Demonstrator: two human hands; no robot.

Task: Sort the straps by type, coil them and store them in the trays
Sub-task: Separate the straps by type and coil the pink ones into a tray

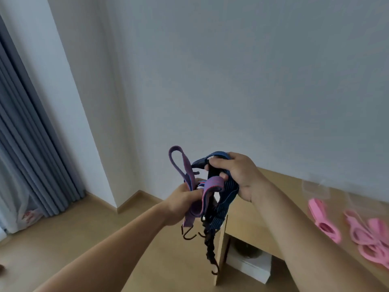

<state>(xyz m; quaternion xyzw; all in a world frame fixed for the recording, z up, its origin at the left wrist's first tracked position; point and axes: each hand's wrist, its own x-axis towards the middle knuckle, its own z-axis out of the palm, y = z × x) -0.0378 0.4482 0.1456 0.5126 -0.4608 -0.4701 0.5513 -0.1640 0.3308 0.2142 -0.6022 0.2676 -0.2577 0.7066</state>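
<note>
Left hand (181,204) curls round the purple flat straps (186,165), pinching them. Right hand (237,175) grips the blue striped straps (228,192). We hold the whole tangle in mid-air, off the corner of the wooden table (284,186). A black braided cord (209,247) dangles below with metal hooks (187,234). We judge it all light, soft and floppy, probably stretchy; the hooks will snag. Best to hold each strap on the webbing near its hook. Trays: can't tell from here.
</note>
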